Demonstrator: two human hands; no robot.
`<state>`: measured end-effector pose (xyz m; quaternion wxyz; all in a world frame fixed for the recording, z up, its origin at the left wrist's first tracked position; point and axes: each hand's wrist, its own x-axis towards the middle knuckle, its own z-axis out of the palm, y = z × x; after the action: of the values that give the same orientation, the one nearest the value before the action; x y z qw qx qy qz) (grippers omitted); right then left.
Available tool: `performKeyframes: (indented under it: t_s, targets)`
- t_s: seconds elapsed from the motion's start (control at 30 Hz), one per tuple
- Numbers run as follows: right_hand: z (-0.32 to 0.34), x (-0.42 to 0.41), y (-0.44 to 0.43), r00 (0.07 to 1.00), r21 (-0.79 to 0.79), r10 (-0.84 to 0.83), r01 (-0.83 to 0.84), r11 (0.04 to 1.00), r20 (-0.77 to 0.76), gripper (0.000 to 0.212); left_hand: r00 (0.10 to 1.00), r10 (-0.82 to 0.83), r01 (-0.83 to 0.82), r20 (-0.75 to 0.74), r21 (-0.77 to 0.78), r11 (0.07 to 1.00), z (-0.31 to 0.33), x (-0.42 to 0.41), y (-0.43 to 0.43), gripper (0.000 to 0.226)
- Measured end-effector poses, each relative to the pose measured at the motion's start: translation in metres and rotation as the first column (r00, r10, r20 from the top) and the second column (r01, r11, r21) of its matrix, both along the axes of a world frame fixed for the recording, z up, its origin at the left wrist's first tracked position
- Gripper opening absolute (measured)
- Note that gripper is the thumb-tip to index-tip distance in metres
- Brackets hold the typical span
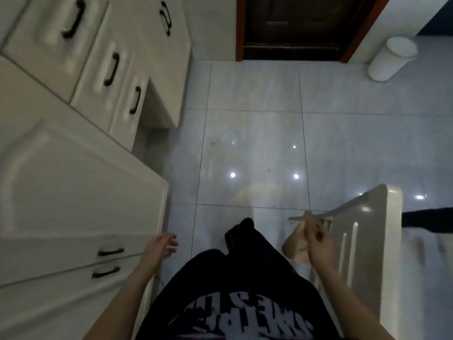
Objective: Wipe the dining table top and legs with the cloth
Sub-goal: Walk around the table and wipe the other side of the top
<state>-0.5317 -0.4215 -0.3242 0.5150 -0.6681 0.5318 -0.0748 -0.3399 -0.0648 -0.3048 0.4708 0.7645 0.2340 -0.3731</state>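
A beige cloth (297,241) hangs at the metal rail (343,209) of a white panel (375,241) on my right. My right hand (318,244) grips the cloth just below the rail, fingers curled round its upper part. My left hand (163,244) hangs beside the white cabinet front with loosely curled fingers and holds nothing. No dining table is in view. My dark shirt and one dark foot (241,231) fill the bottom centre.
White cabinets with black handles (110,69) line the left side. Glossy pale floor tiles (252,143) stretch ahead to a dark wooden door (294,28). A white cylindrical bin (392,60) stands at the far right. A dark object (429,219) lies at the right edge.
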Motion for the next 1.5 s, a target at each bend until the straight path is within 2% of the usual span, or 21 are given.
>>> performKeyframes:
  t_s: [0.17, 0.27, 0.37, 0.43, 0.53, 0.67, 0.83, 0.9, 1.07, 1.13, 1.2, 1.23, 1.33, 1.5]
  targets:
    - [0.015, 0.105, -0.09, 0.997, -0.007, -0.052, 0.053, 0.999, 0.057, 0.025, 0.999, -0.003, 0.002, 0.045, 0.006, 1.0, 0.012, 0.081, -0.062, 0.023]
    - [0.024, 0.148, -0.131, 0.993, -0.014, -0.095, 0.096, 0.995, 0.076, 0.017, 0.999, 0.0, 0.0, 0.036, 0.022, 1.0, 0.01, 0.127, -0.101, 0.023]
    - [0.017, 0.18, -0.169, 0.98, 0.004, -0.178, 0.179, 0.984, 0.085, 0.022, 1.0, -0.012, 0.012, 0.021, 0.016, 1.0, 0.003, 0.175, -0.142, 0.022]
    - [0.008, 0.198, -0.195, 0.96, 0.019, -0.268, 0.267, 0.963, 0.083, 0.017, 0.998, -0.06, 0.059, 0.023, 0.01, 0.998, -0.002, 0.215, -0.176, 0.023]
    - [0.006, 0.22, -0.23, 0.915, 0.026, -0.399, 0.398, 0.917, 0.056, 0.012, 0.974, -0.226, 0.226, 0.011, 0.028, 0.974, -0.015, 0.288, -0.235, 0.025]
    - [0.007, 0.227, -0.263, 0.789, 0.02, -0.614, 0.615, 0.788, -0.033, 0.028, 0.866, -0.499, 0.497, 0.037, 0.053, 0.866, -0.01, 0.38, -0.333, 0.021]
    - [0.019, 0.225, -0.285, 0.642, 0.011, -0.763, 0.765, 0.643, -0.071, 0.033, 0.632, -0.771, 0.772, 0.073, 0.028, 0.635, 0.004, 0.46, -0.487, 0.018]
    - [0.018, 0.221, -0.293, 0.572, 0.011, -0.817, 0.82, 0.573, -0.066, 0.031, 0.554, -0.827, 0.83, 0.091, 0.011, 0.557, 0.006, 0.47, -0.546, 0.017]
    - [0.014, 0.217, -0.323, 0.365, 0.021, -0.929, 0.931, 0.365, -0.061, 0.015, 0.441, -0.894, 0.897, 0.077, -0.048, 0.439, 0.001, 0.459, -0.674, 0.017]
    - [0.002, 0.214, -0.349, 0.295, 0.03, -0.953, 0.956, 0.293, -0.072, 0.034, 0.41, -0.911, 0.912, 0.055, -0.05, 0.407, -0.005, 0.452, -0.719, 0.016]
    - [-0.007, 0.21, -0.382, 0.274, 0.026, -0.96, 0.962, 0.272, -0.061, 0.056, 0.404, -0.914, 0.915, 0.046, -0.037, 0.403, -0.009, 0.444, -0.759, 0.016]
    - [-0.005, 0.21, -0.402, 0.27, 0.02, -0.962, 0.963, 0.269, -0.052, 0.056, 0.408, -0.912, 0.913, 0.042, -0.034, 0.407, -0.009, 0.441, -0.777, 0.015]
    - [0.012, 0.213, -0.467, 0.27, 0.01, -0.961, 0.963, 0.27, -0.063, 0.034, 0.353, -0.935, 0.935, 0.031, -0.007, 0.353, -0.01, 0.431, -0.828, 0.016]
    - [0.025, 0.194, -0.56, 0.281, -0.018, -0.958, 0.959, 0.282, -0.053, 0.031, 0.3, -0.953, 0.953, 0.04, 0.02, 0.301, -0.005, 0.411, -0.92, 0.018]
